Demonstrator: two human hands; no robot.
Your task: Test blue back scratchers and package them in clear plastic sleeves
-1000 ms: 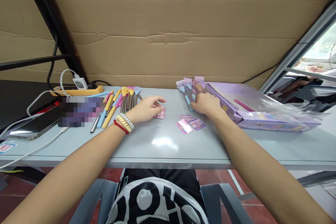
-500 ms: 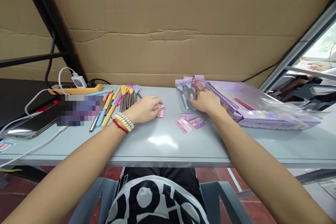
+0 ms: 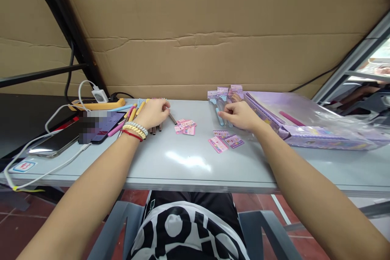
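Observation:
My left hand (image 3: 154, 113) lies on a pile of small rake-headed sticks (image 3: 134, 114) with pink, yellow and blue handles. Its fingers curl around one stick whose brown rod (image 3: 172, 118) pokes out toward the right. My right hand (image 3: 240, 115) rests on clear packets with purple header cards (image 3: 224, 92). Thumb and fingers pinch a packet holding a blue-handled stick (image 3: 218, 115). Between the hands lie a small heap of pink cards (image 3: 185, 126) and a few more cards (image 3: 225, 141) just in front of my right hand.
A flat purple box in loose clear wrap (image 3: 307, 126) fills the table's right side. At the left are a phone (image 3: 55, 142), white cables (image 3: 45, 166) and a yellow power strip (image 3: 97, 105). A cardboard wall (image 3: 195, 36) stands behind the grey table (image 3: 189, 170).
My left hand left the pink cards and moved left and back onto the pile of sticks. My right hand stayed on the packets and drew its fingers together.

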